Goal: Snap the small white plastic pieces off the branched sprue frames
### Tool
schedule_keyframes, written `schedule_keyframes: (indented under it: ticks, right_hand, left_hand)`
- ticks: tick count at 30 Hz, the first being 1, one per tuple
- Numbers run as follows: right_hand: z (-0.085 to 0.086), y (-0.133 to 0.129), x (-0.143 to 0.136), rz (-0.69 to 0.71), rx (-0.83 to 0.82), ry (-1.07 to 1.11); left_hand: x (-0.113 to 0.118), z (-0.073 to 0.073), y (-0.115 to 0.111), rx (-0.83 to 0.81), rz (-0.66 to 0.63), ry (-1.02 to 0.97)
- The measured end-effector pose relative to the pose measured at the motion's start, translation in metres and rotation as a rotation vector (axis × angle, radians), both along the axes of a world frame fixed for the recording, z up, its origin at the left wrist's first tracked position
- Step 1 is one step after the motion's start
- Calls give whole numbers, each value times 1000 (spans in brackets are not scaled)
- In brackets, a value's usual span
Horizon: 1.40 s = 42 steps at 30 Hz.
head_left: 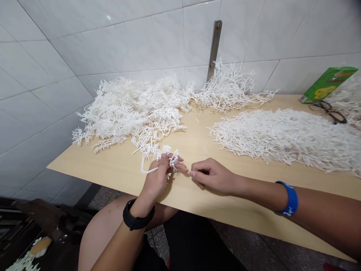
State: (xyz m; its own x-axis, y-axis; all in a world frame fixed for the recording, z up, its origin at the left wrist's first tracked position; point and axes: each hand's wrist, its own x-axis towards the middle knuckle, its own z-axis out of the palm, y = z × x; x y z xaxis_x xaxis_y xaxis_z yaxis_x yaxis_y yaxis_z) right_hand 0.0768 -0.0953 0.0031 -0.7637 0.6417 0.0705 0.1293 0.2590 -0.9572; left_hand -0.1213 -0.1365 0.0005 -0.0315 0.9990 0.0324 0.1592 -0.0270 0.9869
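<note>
A small white branched plastic piece [173, 159] is pinched in my left hand [159, 174], between thumb and fingers, with a bent white stem sticking out to the left. Just right of it, my right hand [212, 175] has its thumb and index finger pressed together near the left fingertips; whatever lies between them is too small to make out. Behind my left hand spreads a large tangled heap of white branched pieces [132, 109]. A long pile of short white pieces [287, 137] lies behind and right of my right hand.
Another white branched heap [228, 88] leans near a metal bracket [214, 49] on the tiled wall. At the right back of the wooden table [113, 165] are a green box [324, 86] and black glasses [328, 111]. A few tiny white scraps lie mid-table.
</note>
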Motion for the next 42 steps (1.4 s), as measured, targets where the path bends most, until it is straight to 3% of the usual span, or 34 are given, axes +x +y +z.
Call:
schedule_keyframes:
  ticks: [6, 12, 16, 20, 26, 32, 38, 40, 42]
  right_hand:
    - [-7, 5, -6, -220, -45, 119]
    - [-5, 6, -6, -106, -5, 100]
    - [-2, 5, -6, -78, 77, 2]
    - [1, 5, -8, -44, 113, -11]
    - [8, 2, -6, 37, -27, -91]
    - [5, 4, -4, 68, -148, -49]
    - [3, 12, -2, 127, -167, -24]
    - [3, 11, 0, 179, -148, -51]
    - [1, 6, 2, 261, -29, -63]
  left_hand:
    - [7, 8, -6, 11, -229, 184]
    - [8, 6, -6, 112, -287, 285]
    - [8, 9, -6, 116, -234, 328]
    - [6, 7, -7, 97, -176, 497]
    - [3, -1, -6, 74, -37, 642]
    - [10, 5, -3, 94, -71, 553]
    - [16, 9, -2, 13, -18, 376]
    - [14, 6, 1, -24, 51, 195]
    - [11, 4, 4, -66, 174, -77]
